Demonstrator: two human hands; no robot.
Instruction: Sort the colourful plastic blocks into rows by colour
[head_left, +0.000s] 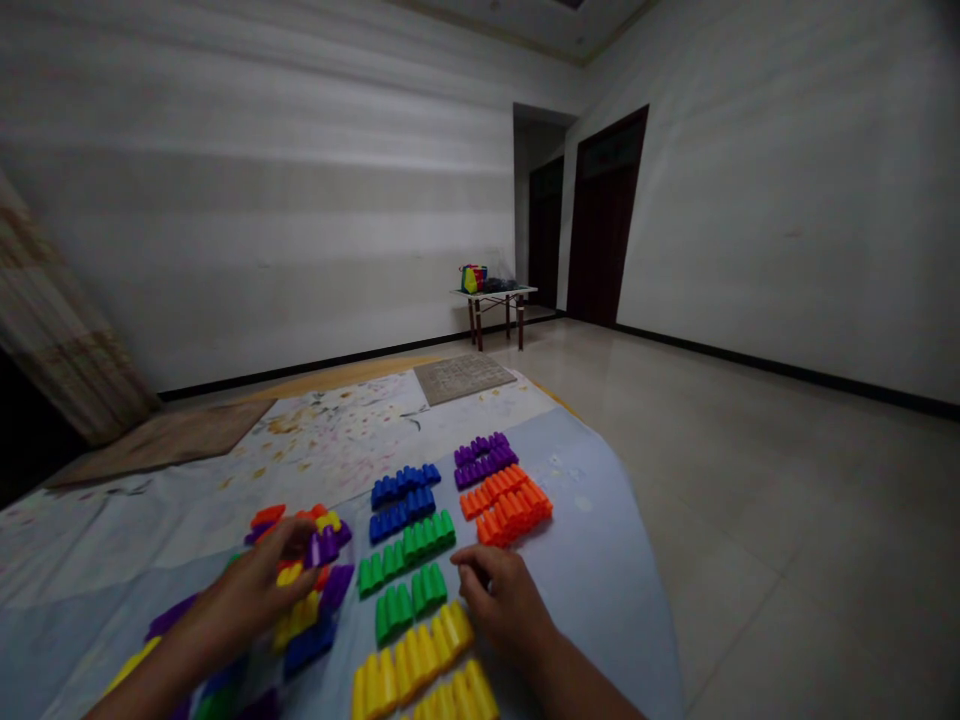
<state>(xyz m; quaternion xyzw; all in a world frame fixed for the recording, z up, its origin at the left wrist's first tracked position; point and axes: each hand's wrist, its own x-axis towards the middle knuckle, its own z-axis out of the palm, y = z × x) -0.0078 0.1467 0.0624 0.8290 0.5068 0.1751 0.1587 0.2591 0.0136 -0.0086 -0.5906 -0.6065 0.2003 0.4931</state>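
Observation:
Over a mixed pile of coloured plastic blocks (pixel 301 612), my left hand (pixel 274 572) has its thumb and fingers closed around a purple block (pixel 324 546). My right hand (pixel 504 598) rests on the cloth with its fingers curled in, and no block shows in them. Just left of it lie green blocks (pixel 411 600) and yellow blocks (pixel 416 655), set side by side in rows. Beyond them are rows of blue blocks (pixel 403 500). Orange blocks (pixel 514 507) and purple rows (pixel 486 460) lie ahead of my right hand.
A pale flowered cloth (pixel 600 520) covers the rounded table. Two mats, a grey one (pixel 463 377) and a brown one (pixel 172 437), lie toward its far side. Across the tiled floor, a small table (pixel 495 293) holds a colourful bag near a dark door (pixel 604 225).

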